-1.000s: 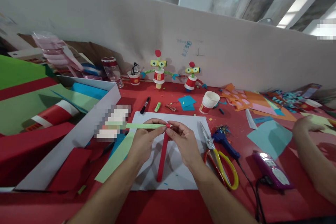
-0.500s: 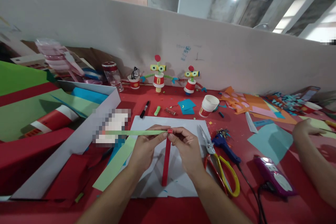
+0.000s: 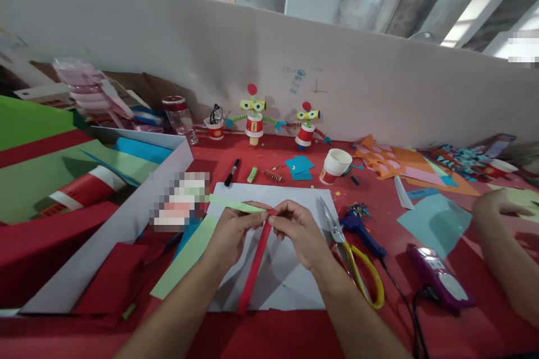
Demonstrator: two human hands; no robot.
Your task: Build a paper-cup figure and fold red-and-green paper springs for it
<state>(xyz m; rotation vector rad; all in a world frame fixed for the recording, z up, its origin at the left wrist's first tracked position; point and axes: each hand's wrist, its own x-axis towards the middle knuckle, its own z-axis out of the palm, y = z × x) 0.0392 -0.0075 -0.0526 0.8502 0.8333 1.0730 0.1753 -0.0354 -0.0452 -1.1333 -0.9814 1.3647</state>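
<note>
Over the white paper (image 3: 290, 291), both my hands meet at the joined ends of two paper strips. My left hand (image 3: 231, 235) pinches the light green paper strip (image 3: 236, 204), which stretches off to the left. Opposite it, the fingers of my right hand (image 3: 297, 230) are closed on the top end of the red paper strip (image 3: 255, 266), which hangs down toward me at a slant. Fingertips partly hide the join. Scissors with red and yellow handles (image 3: 353, 263) lie just right of the paper, beside a blue glue gun (image 3: 364, 235).
A white box (image 3: 168, 162) of coloured paper stands at left. Two paper-cup figures (image 3: 254, 126) stand along the wall. White cups (image 3: 337, 162), a black marker (image 3: 232, 173) and a folded green spring (image 3: 252, 174) lie beyond the paper. Another person's arm (image 3: 505, 252) reaches in at right, near a purple device (image 3: 440, 280).
The red strip has swung so its lower end points further left. The green strip's far end has tilted upward. My hands stay nearly in place at the join.
</note>
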